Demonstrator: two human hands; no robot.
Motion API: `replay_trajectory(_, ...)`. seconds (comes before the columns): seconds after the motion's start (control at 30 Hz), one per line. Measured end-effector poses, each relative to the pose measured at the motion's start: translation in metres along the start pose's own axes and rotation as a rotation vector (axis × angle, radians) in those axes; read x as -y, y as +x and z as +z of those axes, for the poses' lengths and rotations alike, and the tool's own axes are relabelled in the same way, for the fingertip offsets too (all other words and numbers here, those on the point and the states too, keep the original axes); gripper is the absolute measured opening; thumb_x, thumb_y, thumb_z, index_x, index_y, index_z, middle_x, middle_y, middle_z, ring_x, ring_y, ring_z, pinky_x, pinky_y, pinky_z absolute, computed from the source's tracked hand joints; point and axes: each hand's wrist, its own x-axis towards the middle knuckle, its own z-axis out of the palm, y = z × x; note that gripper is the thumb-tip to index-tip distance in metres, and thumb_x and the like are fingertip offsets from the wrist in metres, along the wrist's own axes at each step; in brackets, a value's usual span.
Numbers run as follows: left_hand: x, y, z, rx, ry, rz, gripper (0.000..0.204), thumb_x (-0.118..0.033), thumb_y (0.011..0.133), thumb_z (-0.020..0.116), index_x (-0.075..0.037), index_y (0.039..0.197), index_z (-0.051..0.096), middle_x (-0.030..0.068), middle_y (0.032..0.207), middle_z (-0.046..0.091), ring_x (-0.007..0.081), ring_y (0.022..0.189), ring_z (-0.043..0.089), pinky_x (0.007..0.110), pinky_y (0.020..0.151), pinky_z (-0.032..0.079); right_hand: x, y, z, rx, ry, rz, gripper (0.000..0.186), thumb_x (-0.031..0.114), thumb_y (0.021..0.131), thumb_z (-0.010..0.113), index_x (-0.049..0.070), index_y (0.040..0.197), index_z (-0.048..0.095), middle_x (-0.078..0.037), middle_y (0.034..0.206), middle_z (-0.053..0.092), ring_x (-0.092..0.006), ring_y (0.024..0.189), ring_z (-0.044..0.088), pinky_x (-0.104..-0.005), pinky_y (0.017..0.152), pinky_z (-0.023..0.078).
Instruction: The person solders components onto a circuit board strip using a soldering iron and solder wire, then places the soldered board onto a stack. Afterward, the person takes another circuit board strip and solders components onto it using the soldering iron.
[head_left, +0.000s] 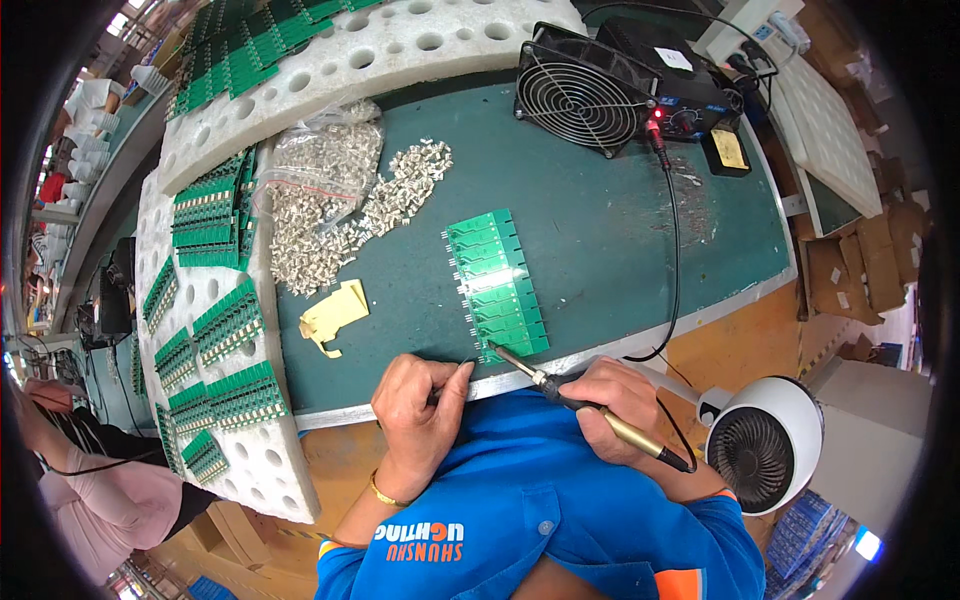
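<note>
A panel of green circuit boards (pixel 500 280), with small metal parts along its left edge, lies on the green mat. My right hand (pixel 612 408) grips a soldering iron (pixel 637 439), whose tip touches the panel's lower left area. My left hand (pixel 420 410) is closed at the mat's front edge, just below the panel, pinching a thin wire (pixel 467 362) that points toward the iron's tip. Left of the panel sit a loose pile of small metal parts (pixel 405 195), a clear bag of more parts (pixel 320 165) and a cut yellow piece (pixel 335 315).
White perforated foam blocks (pixel 255 460) holding green boards line the back and left. A black fan (pixel 575 100), soldering station (pixel 680 119) and cord stand at the back right. A white fan (pixel 762 445) is at lower right. Another person (pixel 110 500) is at far left.
</note>
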Motion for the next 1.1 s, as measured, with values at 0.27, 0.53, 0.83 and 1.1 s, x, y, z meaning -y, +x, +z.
replay_trajectory(0.27, 0.0001, -0.0004, 0.0012, -0.003, -0.003, 0.016, 0.017, -0.001, 0.074, 0.081, -0.003, 0.073, 0.064, 0.0039, 0.063, 0.054, 0.0151, 0.056, 0.049, 0.029, 0.049, 0.037, -0.0011, 0.0007, 0.0019, 0.010, -0.010, 0.001, 0.019, 0.011, 0.085, 0.066, -0.002, 0.099, 0.066, -0.012, 0.075, 0.067, -0.0250, 0.058, 0.061, -0.0351, 0.056, 0.048)
replay_trajectory(0.53, 0.0016, 0.0007, 0.0029, 0.007, 0.006, 0.042, 0.018, 0.000, 0.074, 0.081, -0.003, 0.072, 0.064, 0.0038, 0.062, 0.054, 0.0155, 0.055, 0.049, 0.029, 0.049, 0.037, -0.0037, 0.0039, 0.0050, -0.002, -0.012, -0.035, 0.021, 0.016, 0.092, 0.060, -0.004, 0.095, 0.063, -0.011, 0.070, 0.060, -0.0210, 0.055, 0.055, -0.0344, 0.051, 0.043)
replay_trajectory(0.83, -0.0004, 0.0019, 0.0042, 0.019, 0.041, 0.092, 0.018, 0.001, 0.071, 0.080, -0.003, 0.071, 0.063, 0.0056, 0.062, 0.056, 0.0195, 0.054, 0.051, 0.032, 0.049, 0.038, -0.0022, 0.0056, 0.0028, 0.038, -0.045, -0.056, 0.018, 0.012, 0.086, 0.067, -0.001, 0.097, 0.066, -0.012, 0.072, 0.065, -0.0244, 0.057, 0.060, -0.0347, 0.054, 0.047)
replay_trajectory(1.1, -0.0006, 0.0013, 0.0057, 0.016, 0.035, 0.080, 0.020, -0.001, 0.070, 0.081, -0.007, 0.068, 0.062, 0.0059, 0.061, 0.052, 0.0219, 0.054, 0.049, 0.034, 0.049, 0.037, -0.0012, 0.0065, 0.0036, 0.046, -0.064, -0.076, 0.017, 0.013, 0.087, 0.067, -0.002, 0.096, 0.066, -0.011, 0.068, 0.064, -0.0230, 0.054, 0.059, -0.0338, 0.053, 0.046)
